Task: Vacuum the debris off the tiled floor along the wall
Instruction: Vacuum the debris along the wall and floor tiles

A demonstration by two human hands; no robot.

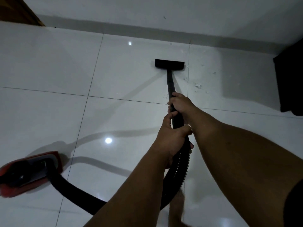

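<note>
A black vacuum wand [169, 82] runs away from me to a flat black floor nozzle [169, 64] resting on the white tiled floor [49, 66]. My right hand [179, 104] grips the wand higher up. My left hand [172, 136] grips the handle end just below, where the ribbed black hose [178, 167] begins. Small white debris [198, 85] lies scattered on the tiles to the right of the nozzle, reaching toward the grey skirting [164, 32] of the white wall.
The red and black vacuum body [27, 171] sits on the floor at lower left, with the hose curving from it. A dark piece of furniture [290, 82] stands at the right edge. A wooden door frame [18, 10] is at top left. My bare foot [177, 208] shows below.
</note>
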